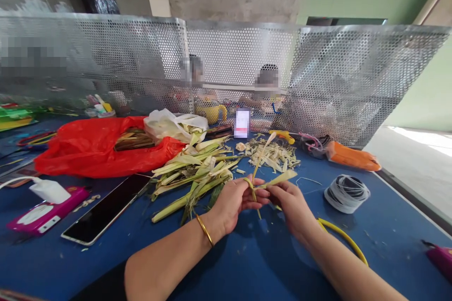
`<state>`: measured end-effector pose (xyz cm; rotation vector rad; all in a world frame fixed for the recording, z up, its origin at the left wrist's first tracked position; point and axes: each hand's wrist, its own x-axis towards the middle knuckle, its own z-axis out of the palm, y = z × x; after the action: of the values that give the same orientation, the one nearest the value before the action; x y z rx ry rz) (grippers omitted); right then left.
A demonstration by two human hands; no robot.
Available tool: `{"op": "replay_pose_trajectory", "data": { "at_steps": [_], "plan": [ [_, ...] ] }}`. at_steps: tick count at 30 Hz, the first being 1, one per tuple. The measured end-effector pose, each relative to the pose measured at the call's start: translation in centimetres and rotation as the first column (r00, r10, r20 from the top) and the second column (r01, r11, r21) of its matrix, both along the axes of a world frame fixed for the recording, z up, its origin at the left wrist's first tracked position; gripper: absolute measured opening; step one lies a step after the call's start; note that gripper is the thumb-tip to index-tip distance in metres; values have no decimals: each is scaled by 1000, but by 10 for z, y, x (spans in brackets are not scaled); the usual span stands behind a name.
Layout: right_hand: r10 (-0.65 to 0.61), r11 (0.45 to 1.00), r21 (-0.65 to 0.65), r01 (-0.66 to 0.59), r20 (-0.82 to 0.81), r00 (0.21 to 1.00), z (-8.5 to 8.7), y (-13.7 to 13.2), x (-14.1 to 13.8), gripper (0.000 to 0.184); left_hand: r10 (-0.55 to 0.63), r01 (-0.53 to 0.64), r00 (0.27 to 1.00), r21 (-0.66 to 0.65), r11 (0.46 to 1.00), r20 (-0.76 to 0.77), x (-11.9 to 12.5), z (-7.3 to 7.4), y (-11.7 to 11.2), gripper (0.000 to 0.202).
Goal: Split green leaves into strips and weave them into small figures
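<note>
My left hand [236,200], with a gold bangle [204,229] at the wrist, is closed on a small looped piece made of husk strips [253,187]. Beside it, my right hand [286,197] pinches a pale, flat husk strip [282,178] that fans out to the upper right. Another strip sticks up from the loop, and a short end hangs below. Just beyond my left hand lies a pile of green and yellow husk leaves [197,176]. Behind my hands is a heap of shredded husk scraps [275,154].
A red plastic bag [88,150] of dried leaves, a dark phone [106,211] and a purple power strip [45,216] are to the left. A white cord spool [347,194] and an orange packet [353,155] lie right. A perforated metal screen [240,51] stands behind, people beyond it.
</note>
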<state>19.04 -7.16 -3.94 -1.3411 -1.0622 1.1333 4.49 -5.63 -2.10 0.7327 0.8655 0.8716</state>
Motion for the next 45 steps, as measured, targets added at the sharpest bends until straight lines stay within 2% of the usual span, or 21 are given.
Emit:
{"op": "replay_pose_trajectory", "data": {
  "at_steps": [3,5,7,11,14,16,18,20,22,23,24,26,27,28,29,31,33,36,38,40,45],
  "plan": [
    [73,983,-155,-100,-168,983,-2,-1,-5,14,-52,53,998,-28,998,38,-1,-2,1,29],
    [75,981,-167,-102,-163,984,-3,-2,-6,16,-138,145,986,-76,986,91,-2,-4,4,32],
    [93,982,-155,-110,-114,989,-3,-1,-5,17,-153,164,981,-88,983,118,-5,-5,7,31],
    [137,990,12,-140,129,982,5,2,2,23,7,-9,999,46,999,36,-9,-3,12,23],
    [244,946,156,-284,232,942,19,-1,7,20,91,-79,992,138,987,-87,-10,-2,14,24],
    [377,902,134,-410,213,901,29,-6,11,18,72,-43,982,163,986,-174,-9,-3,14,27],
    [479,871,66,-486,105,872,36,-9,14,20,-1,46,972,184,982,-236,-8,-5,13,29],
    [505,860,64,-507,47,862,38,-11,16,25,-85,144,960,210,967,-266,-7,-6,11,31],
    [444,860,175,-480,209,871,36,-11,18,25,-163,232,944,225,946,-289,-7,-6,8,32],
    [346,851,264,-453,368,863,35,-10,19,23,-191,266,933,227,937,-304,-6,-6,7,32],
    [189,827,367,-426,532,825,34,-10,19,21,-214,293,923,226,929,-320,-6,-5,5,32],
    [-159,727,529,-437,749,643,32,-10,20,20,-251,341,905,234,910,-343,-6,-4,3,32],
    [-276,684,556,-472,796,538,31,-10,20,21,-265,361,899,244,900,-349,-5,-4,2,33],
    [-341,661,553,-507,823,454,30,-10,20,22,-278,377,894,258,890,-350,-5,-4,1,33],
    [-354,661,525,-536,848,394,29,-10,19,24,-288,391,891,271,880,-350,-5,-4,1,33],
    [-291,722,437,-536,895,338,26,-10,17,26,-294,398,891,284,872,-345,-5,-4,1,33],
    [-187,824,354,-443,907,377,23,-8,15,28,-290,385,898,271,882,-331,-5,-4,1,34],
    [-89,935,258,-242,833,545,18,-5,12,33,-277,351,912,225,909,-303,-5,-5,2,36],
    [-57,963,213,-165,759,648,16,-3,11,36,-267,325,920,179,928,-286,-5,-6,2,38],
    [-21,973,178,-145,698,715,15,-2,10,35,-253,301,923,133,944,-290,-5,-7,2,40],
    [4,986,120,-112,666,746,12,0,8,31,-228,279,918,120,953,-325,-7,-10,3,36]
  ]
}}
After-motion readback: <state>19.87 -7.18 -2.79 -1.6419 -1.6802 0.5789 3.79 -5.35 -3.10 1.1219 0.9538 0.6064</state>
